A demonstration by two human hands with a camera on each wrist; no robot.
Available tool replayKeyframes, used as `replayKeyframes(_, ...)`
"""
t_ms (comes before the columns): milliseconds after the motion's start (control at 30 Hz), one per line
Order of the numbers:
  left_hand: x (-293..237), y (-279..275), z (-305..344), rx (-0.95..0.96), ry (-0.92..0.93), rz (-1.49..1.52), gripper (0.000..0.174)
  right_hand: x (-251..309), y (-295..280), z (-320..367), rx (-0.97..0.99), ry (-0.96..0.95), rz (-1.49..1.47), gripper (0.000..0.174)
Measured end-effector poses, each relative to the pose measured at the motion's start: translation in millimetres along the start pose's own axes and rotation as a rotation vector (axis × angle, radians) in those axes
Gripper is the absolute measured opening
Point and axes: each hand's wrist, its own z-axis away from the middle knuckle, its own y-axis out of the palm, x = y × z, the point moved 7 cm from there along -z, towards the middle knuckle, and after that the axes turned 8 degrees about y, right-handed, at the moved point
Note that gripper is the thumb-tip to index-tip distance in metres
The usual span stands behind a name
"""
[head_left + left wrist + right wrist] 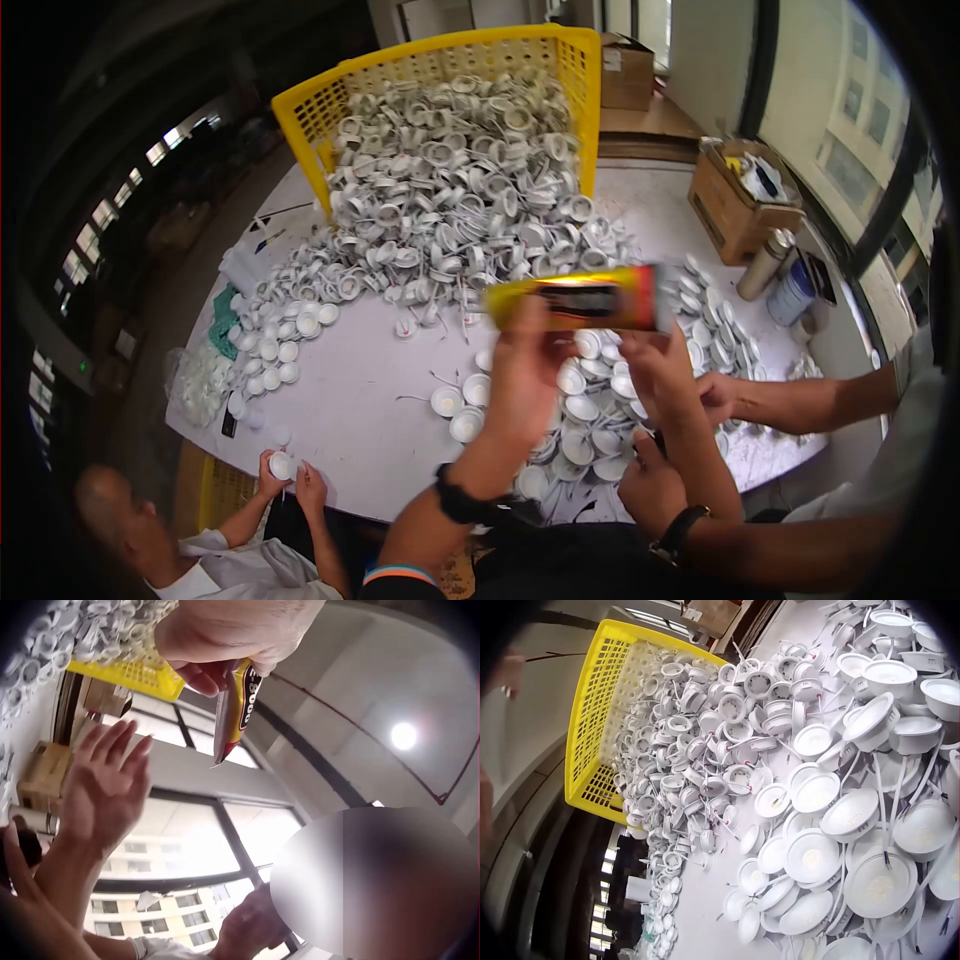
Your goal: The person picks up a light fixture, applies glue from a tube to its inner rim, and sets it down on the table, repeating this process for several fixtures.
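The left hand (525, 385) is gripping a yellow, metallic-looking tube with a black label and a red end (580, 300), its fingers curling around it. The tube is hanging in the air above the surface (350, 400), a little to the three o'clock side of the head view's centre. The left wrist view is showing part of its label, reading "8000". The right hand (660, 370) is lifting near the tube's red end; in the left wrist view it is standing wide and apart from the tube, palm showing and fingers extended. A black band (465, 495) is circling the left wrist.

At twelve o'clock on the surface, a yellow perforated plastic basket (430, 50) is holding a heap of white round fittings with thin wires (450, 190), which is spilling out towards the centre. More white shallow round pieces (580, 410) are lying under and around the raised hands, towards four o'clock, many with their pale discs facing up. A smaller cluster of white round pieces (280, 350) is resting at nine o'clock, beside a green cloth-like item (222, 325) and a clear plastic bag (200, 385).

At two o'clock an open brown cardboard box (735, 205) is standing near a metallic cylindrical bottle (765, 265) and a blue-and-white round container (792, 295). At seven o'clock a person in a light shirt (250, 570) is holding one white round piece (282, 465). At four o'clock another person's forearms (820, 400) are reaching in over the surface's edge.
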Motion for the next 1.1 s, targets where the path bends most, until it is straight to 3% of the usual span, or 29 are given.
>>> replayKeyframes(33, -18.0, -16.1, -1.6, 0.046, 0.06, 0.032, 0.022, 0.5, -13.3, -2.2, -0.03, 0.001, 0.038, 0.063)
replayKeyframes(100, -61.8, -46.5, 2.9, -0.052, 0.146, 0.075, 0.021, -13.2, -36.0, -12.3, -0.028, 0.088, -0.031, 0.052)
replayKeyframes(133, -83.6, -43.6, 6.4, -0.018, 0.13, 0.11, 0.029, -11.5, -53.0, 21.5, -0.11, 0.054, -0.005, 0.052)
replayKeyframes(200, -125.1, -79.0, 12.4, 0.183, 0.229, 0.213, 0.04, -25.1, -83.7, 79.2, -0.378, 0.142, -0.397, 0.041)
replayKeyframes(233, -137.9, -95.4, 20.1, 0.117, 0.267, 0.207, 0.039, -39.7, -87.0, 102.7, -0.478, 0.198, -0.616, 0.036)
replayKeyframes(267, -142.5, -122.4, 21.3, -0.078, 0.229, 0.367, 0.033, -56.1, -84.5, 119.0, -0.56, 0.268, -0.84, 0.032)
replayKeyframes(367, -154.6, -154.4, 31.7, -0.169, 0.268, 0.409, 0.028, -107.7, -50.9, 137.5, -0.724, 0.534, -1.533, 0.027)
replayKeyframes(500, -154.4, -196.5, 45.4, -0.243, 0.269, 0.432, 0.03, -121.9, 0.1, 114.8, -0.861, 0.834, -2.46, 0.039)
replayKeyframes(533, -153.1, -203.6, 50.2, -0.279, 0.284, 0.408, 0.03, -135.8, -1.1, 115.8, -0.864, 0.828, -2.458, 0.039)
replayKeyframes(567, -154.4, -211.2, 54.5, -0.318, 0.301, 0.377, 0.031, -158.3, -23.4, 106.1, -0.806, 0.536, -2.397, 0.025)
replayKeyframes(600, -153.7, -215.7, 56.2, -0.32, 0.304, 0.373, 0.031, -185.9, -53.7, 99.6, -0.741, 0.262, -2.312, 0.04)
replayKeyframes(633, -152.0, -219.4, 58.2, -0.312, 0.296, 0.363, 0.032, -160.5, -29.4, 79.8, 0.104, 0.735, -2.658, 0.037)
replayKeyframes(667, -150.0, -221.4, 59.4, -0.302, 0.287, 0.355, 0.033, -119.2, -9.7, 67.5, 0.101, 0.741, -2.663, 0.037)
replayKeyframes(700, -148.7, -221.9, 59.4, -0.301, 0.292, 0.354, 0.033, -114.9, 6.2, 73.9, -0.781, 0.801, -2.728, 0.038)
replayKeyframes(733, -145.6, -221.6, 59.3, -0.305, 0.28, 0.358, 0.033, -114.9, 6.5, 71.6, -0.778, 0.808, -2.725, 0.038)
replayKeyframes(1033, -139.4, -209.3, 65.6, -0.401, 0.302, 0.339, 0.031, -112.2, 39.4, 30.4, 0.365, 1.297, -2.039, 0.044)
replayKeyframes(1100, -137.8, -212.1, 67.7, -0.382, 0.289, 0.343, 0.03, -165.6, 8.2, 8.3, 0.244, 1.035, -2.243, 0.044)
